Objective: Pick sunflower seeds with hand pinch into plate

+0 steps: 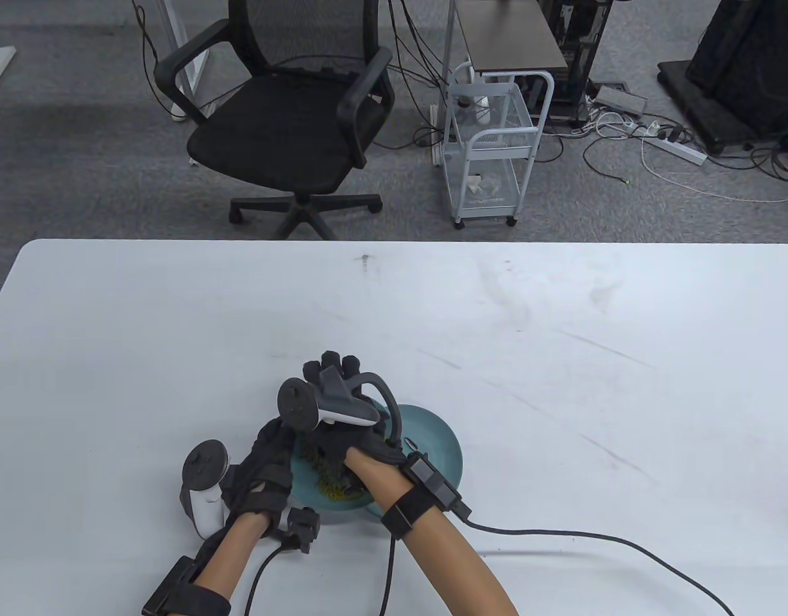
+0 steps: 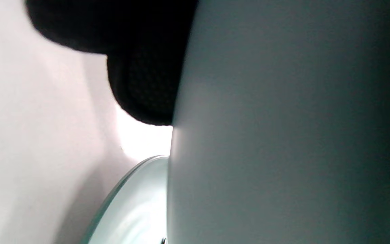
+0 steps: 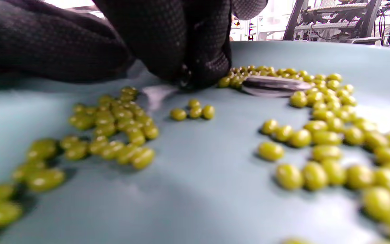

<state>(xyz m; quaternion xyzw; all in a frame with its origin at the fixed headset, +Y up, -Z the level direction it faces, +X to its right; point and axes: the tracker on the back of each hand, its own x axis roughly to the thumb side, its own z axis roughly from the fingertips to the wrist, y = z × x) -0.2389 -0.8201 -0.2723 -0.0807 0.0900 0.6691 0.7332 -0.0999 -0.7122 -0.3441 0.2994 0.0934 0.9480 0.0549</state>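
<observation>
Fingertips of the right hand are pressed onto the teal plate, seemingly pinching; a striped sunflower seed lies beside. Left hand grip cannot be told. Next, a clean pinch among green beans is required.

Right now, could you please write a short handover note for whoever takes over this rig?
Right hand: over the plate, fingertips down on its surface by a sunflower seed; whether they pinch anything is hidden.
Left hand: at the plate's left rim; grip unclear.
Plate: near table edge, scattered with green beans.
Done: that one seed lies on the plate.
Left: I see no other seeds; look for more.
</observation>
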